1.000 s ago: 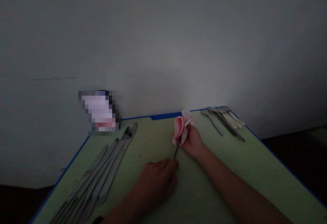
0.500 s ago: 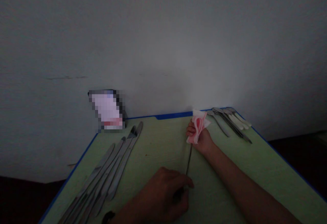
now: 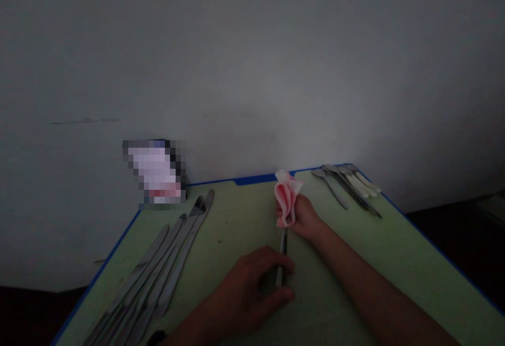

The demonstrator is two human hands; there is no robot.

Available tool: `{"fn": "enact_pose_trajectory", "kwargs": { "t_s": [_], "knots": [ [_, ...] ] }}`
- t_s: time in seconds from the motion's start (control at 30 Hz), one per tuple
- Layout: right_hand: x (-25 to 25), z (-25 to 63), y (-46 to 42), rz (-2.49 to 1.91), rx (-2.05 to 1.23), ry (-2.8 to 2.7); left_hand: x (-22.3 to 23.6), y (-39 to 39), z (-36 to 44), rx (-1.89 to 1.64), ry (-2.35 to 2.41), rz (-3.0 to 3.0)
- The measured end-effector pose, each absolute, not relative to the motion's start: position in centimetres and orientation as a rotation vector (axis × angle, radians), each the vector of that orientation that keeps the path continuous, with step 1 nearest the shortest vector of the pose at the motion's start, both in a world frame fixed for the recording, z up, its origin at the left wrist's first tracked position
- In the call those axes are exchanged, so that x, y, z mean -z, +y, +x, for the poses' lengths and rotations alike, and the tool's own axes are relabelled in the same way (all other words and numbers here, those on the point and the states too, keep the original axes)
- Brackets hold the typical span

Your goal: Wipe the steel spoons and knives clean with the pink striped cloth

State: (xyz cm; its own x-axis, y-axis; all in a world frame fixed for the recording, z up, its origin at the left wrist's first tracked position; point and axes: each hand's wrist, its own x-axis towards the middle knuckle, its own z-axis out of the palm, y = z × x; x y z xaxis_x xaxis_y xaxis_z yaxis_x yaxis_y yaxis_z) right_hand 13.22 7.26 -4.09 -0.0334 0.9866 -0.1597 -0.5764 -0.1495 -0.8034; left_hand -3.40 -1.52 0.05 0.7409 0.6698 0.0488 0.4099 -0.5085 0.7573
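Note:
My right hand is closed around a folded pink and white cloth, which wraps the upper part of a piece of metal cutlery. Its head is hidden in the cloth, so I cannot tell the kind. The shiny handle points down toward me. At its lower end is my left hand, index finger across the handle and thumb spread away from it. Several table knives lie side by side on the left. Over at the far right are a spoon and a bunch of more cutlery.
A green table with a blue edge stands against a grey wall. At the table's back left corner a phone with a blurred-out screen leans on the wall. Something small and black is near my left wrist.
My right hand and the cloth have shifted left and slightly down along the cutlery. My left index finger and thumb have spread apart. The camera view has turned slightly right.

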Motion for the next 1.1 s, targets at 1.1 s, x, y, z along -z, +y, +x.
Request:
{"fn": "enact_pose_trajectory", "kwargs": {
  "t_s": [1.1],
  "knots": [
    [3.6, 12.7, 6.1, -1.024, -1.407, -1.129, 2.0, -0.3, -2.9, -0.600, 1.114, 1.979]
  ]
}}
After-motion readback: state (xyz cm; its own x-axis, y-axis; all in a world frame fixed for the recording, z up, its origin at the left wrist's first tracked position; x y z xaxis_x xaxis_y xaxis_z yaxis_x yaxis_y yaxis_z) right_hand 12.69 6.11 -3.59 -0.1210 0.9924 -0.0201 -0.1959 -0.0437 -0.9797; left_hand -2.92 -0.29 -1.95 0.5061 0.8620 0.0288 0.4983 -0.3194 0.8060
